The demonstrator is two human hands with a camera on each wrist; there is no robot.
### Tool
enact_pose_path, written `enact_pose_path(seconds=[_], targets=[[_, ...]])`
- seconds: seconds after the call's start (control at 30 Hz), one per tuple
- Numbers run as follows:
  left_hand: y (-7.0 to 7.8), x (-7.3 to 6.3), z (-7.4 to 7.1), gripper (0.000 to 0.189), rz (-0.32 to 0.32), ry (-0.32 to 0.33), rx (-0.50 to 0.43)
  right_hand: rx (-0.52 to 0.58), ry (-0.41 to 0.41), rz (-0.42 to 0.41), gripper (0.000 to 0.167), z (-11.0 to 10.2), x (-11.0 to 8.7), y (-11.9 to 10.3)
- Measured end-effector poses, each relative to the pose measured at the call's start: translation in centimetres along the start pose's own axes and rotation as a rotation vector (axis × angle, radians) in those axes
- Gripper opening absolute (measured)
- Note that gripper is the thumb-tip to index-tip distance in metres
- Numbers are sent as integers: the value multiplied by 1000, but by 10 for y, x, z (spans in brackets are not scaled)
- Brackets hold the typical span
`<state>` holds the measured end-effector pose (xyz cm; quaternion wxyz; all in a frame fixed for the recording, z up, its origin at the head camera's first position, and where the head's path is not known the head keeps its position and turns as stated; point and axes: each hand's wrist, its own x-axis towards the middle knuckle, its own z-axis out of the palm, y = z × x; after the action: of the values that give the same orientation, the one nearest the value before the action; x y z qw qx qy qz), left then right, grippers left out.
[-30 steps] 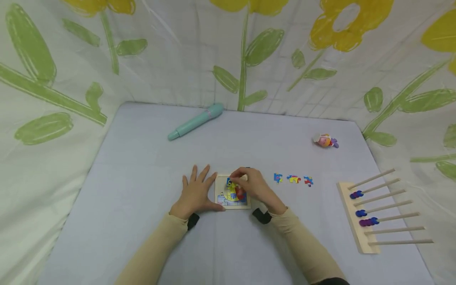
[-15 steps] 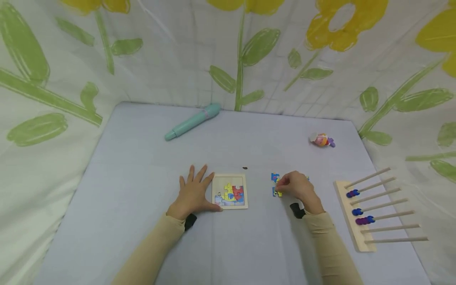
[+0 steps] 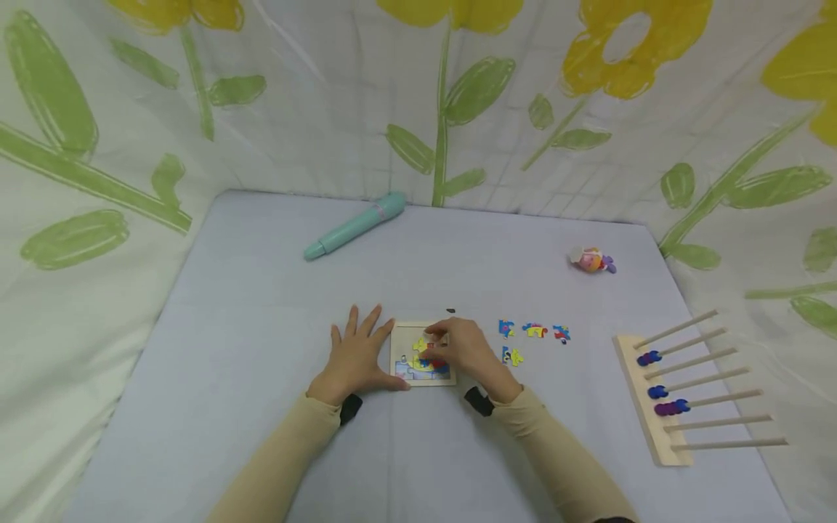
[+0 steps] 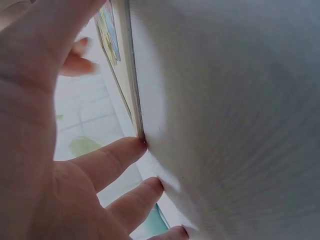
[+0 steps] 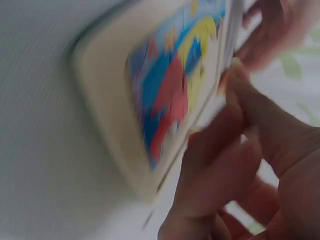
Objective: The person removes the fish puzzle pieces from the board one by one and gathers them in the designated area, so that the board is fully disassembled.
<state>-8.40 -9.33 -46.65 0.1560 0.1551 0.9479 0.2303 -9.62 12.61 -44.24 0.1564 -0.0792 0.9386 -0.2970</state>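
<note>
A small jigsaw puzzle lies in a square wooden frame, its lower part filled with coloured pieces and bare board showing above. My left hand rests beside the frame with spread, straight fingers; its thumb and index finger touch the frame's left side. Above the puzzle's right side hovers my right hand, thumb and index finger apart, with no piece visible between them. It hides part of the puzzle. A blue and yellow puzzle piece lies on the table to the right, below several other loose pieces.
A teal pen-shaped toy lies at the back. Toward the back right is a small figurine. A wooden bead rack with long pegs stands at the right edge. A tiny dark bit lies just beyond the frame.
My right hand carried a blue and yellow piece from the puzzle to the right, left it below the loose pieces, and came back over the puzzle. My left hand stayed at the frame.
</note>
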Motion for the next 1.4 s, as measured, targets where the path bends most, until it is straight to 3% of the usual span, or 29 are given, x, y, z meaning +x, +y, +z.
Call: enact_pose_path(seconds=[0.17,0.37,0.67,0.9,1.07,1.23,1.4], targets=[[0,-1,0,117,11,10,-7,-46,6,-22,39,14,2,-12],[-1,-1,1,117,15,11,-12,-2,32,-6,37,16,0,-9],[2,-1,0,116,23,16,-17,-40,64,-15,37,17,-4,-7],[1,-1,0,116,8,8,-4,101,54,-12,17,12,-2,-5],[-1,1,1,117,2,8,-6,175,34,0,14,5,0,-3],[-1,1,1,117,-2,1,-17,278,16,51,23,-21,-7,18],[-1,2,0,118,-6,1,-20,178,59,152,23,-80,-32,72]])
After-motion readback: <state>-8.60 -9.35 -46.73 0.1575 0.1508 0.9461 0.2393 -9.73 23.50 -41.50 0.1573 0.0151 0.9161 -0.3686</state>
